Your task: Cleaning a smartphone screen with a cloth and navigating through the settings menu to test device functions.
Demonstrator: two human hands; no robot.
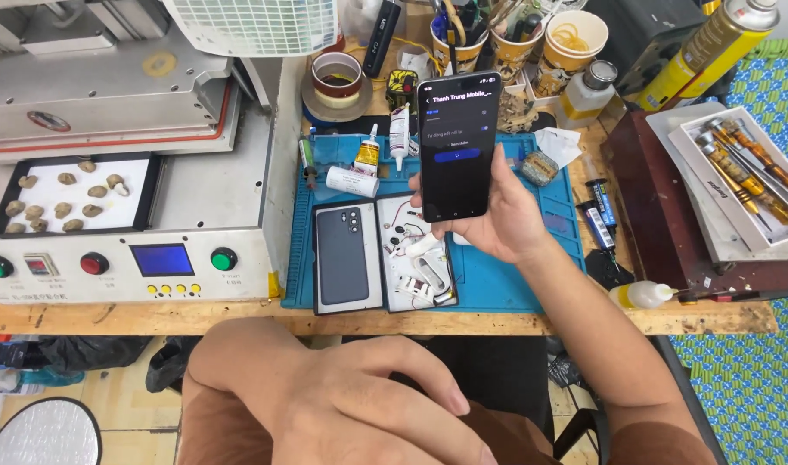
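My right hand holds a black smartphone upright above the blue work mat, its lit screen facing me with a dark menu on it. My left hand rests flat on my knee below the bench edge, fingers together, holding nothing. On the mat under the phone lie a dark phone back cover and a white tray of small parts.
A grey bench machine with coloured buttons and a blue display fills the left. Glue tubes, a tape roll, cups of tools, a yellow spray can, a tray of screwdrivers and a small squeeze bottle crowd the wooden bench.
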